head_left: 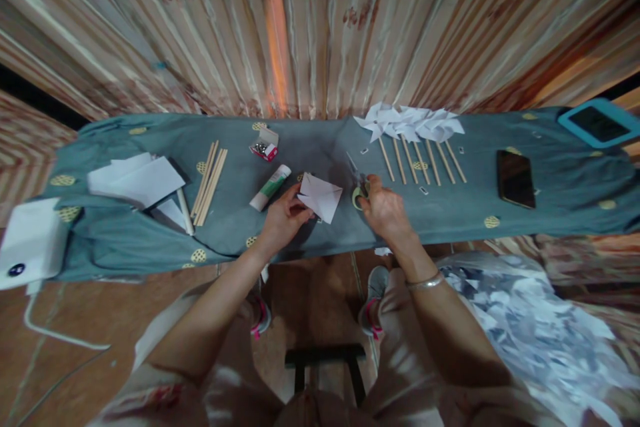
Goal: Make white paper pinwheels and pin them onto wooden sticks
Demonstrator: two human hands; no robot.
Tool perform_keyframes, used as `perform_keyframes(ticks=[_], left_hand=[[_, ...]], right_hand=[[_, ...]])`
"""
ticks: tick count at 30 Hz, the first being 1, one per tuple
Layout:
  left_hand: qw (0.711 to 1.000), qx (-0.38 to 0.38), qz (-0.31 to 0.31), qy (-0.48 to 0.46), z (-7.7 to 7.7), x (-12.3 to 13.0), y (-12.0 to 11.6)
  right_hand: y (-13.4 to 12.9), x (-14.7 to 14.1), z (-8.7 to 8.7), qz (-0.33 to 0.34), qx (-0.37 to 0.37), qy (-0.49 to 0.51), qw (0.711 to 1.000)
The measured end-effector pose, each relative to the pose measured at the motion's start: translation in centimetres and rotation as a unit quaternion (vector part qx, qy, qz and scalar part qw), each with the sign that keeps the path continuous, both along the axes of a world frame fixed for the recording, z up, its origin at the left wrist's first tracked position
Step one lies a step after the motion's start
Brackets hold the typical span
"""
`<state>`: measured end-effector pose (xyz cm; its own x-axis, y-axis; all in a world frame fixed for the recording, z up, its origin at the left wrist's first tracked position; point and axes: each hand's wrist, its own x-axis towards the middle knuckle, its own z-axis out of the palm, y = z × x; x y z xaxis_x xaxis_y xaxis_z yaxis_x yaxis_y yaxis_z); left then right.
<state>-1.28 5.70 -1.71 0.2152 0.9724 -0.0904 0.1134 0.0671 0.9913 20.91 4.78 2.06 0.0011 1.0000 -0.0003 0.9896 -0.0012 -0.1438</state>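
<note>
A white paper square [326,197] with slits cut in from its corners is pinched at its left side by my left hand [286,217]. My right hand [383,203] grips scissors [358,181] with pale green handles, just right of the paper; their blades point up and left, apart from the sheet. Left of the paper lies a glue stick [271,187] with a green and white label. Behind that, a small open box [265,145] holds shiny metal pins. Several finished paper pinwheels [410,124] on wooden sticks lie in a row at the back right.
Wooden sticks [209,183] and white paper sheets [143,180] lie on the left of the cloth-covered table [460,213]. A white device [34,240] with a cable sits at the left end. A phone [516,178] and a blue-framed tablet [600,123] lie right. A bag of paper scraps [540,327] stands below.
</note>
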Motion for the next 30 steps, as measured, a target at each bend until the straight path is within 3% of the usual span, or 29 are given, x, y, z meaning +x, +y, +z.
perform_keyframes(ticks=[5,10,14,21,30], left_hand=[[0.986,0.081,0.026,0.143,0.4,-1.9,0.5],[0.981,0.084,0.049,0.168,1.8,-3.8,0.8],[0.963,0.138,0.113,0.201,2.3,-5.3,1.7],[0.933,0.196,0.192,0.233,1.2,-7.5,4.1],[0.926,0.176,0.231,0.242,0.7,-9.6,4.5]], right_hand=[[0.1,0.1,-0.1,0.001,0.005,0.017,1.0],[0.3,0.0,-0.4,0.019,0.007,0.001,1.0],[0.5,0.0,-0.8,0.035,0.012,0.002,0.999],[0.5,0.0,-0.9,0.041,0.03,-0.021,0.998],[0.4,0.0,-0.9,0.038,0.044,-0.02,0.998]])
